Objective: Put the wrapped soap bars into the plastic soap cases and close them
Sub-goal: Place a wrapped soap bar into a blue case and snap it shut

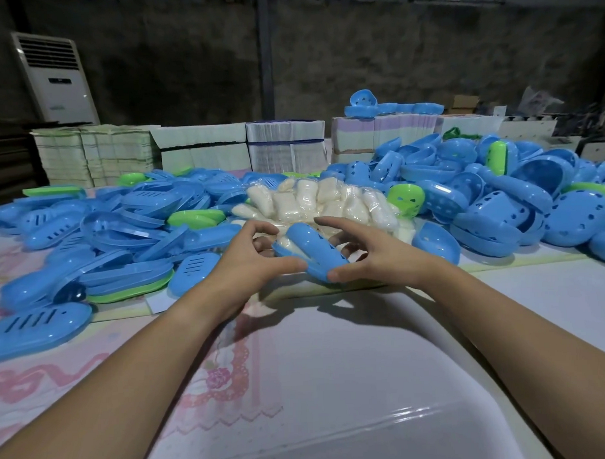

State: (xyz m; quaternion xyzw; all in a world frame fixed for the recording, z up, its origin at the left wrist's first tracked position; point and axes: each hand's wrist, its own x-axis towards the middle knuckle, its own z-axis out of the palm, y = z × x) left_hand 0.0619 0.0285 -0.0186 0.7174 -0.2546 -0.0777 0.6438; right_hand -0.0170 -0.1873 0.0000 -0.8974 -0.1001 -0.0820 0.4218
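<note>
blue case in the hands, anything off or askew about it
The blue case held between the left hand and right hand is not shut: its lid sits tilted, with a wrapped soap bar showing in the gap at the far end. No damage is visible.

No text, label, brand or number can be read anywhere. The white air-conditioner cabinet [57,80] in the upper left of the frame carries a small dark panel and a faint greenish mark, both too blurred to make out. The stacked printed sheets [286,145] at upper centre show no legible print.
</note>
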